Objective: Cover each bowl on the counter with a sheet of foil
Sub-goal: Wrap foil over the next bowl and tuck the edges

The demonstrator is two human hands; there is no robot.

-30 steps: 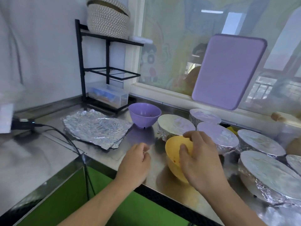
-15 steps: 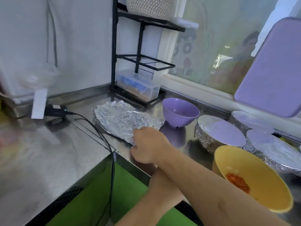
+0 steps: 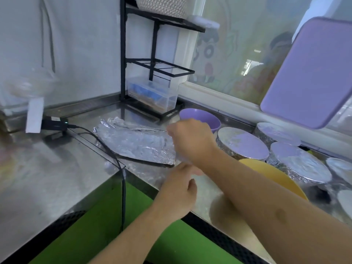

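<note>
A stack of crinkled foil sheets [image 3: 133, 143] lies on the steel counter [image 3: 57, 178] left of the bowls. My right hand [image 3: 192, 140] pinches the near right edge of the top foil sheet and holds it lifted off the stack. Below it my left hand [image 3: 179, 189] hovers at the counter's front edge, fingers loosely curled, holding nothing that I can see. An uncovered purple bowl [image 3: 200, 119] stands behind my right hand. An uncovered yellow bowl [image 3: 272, 176] sits partly under my right forearm. Several foil-covered bowls [image 3: 242, 143] stand to the right.
A black wire rack [image 3: 152, 63] with a clear plastic box [image 3: 152, 94] stands in the back corner. A black cable [image 3: 106, 147] runs across the counter and over its front edge. A purple board [image 3: 312, 73] leans at the window.
My right hand left the yellow bowl, crossed left to the foil stack and has lifted the edge of the top sheet. My view swung left.
</note>
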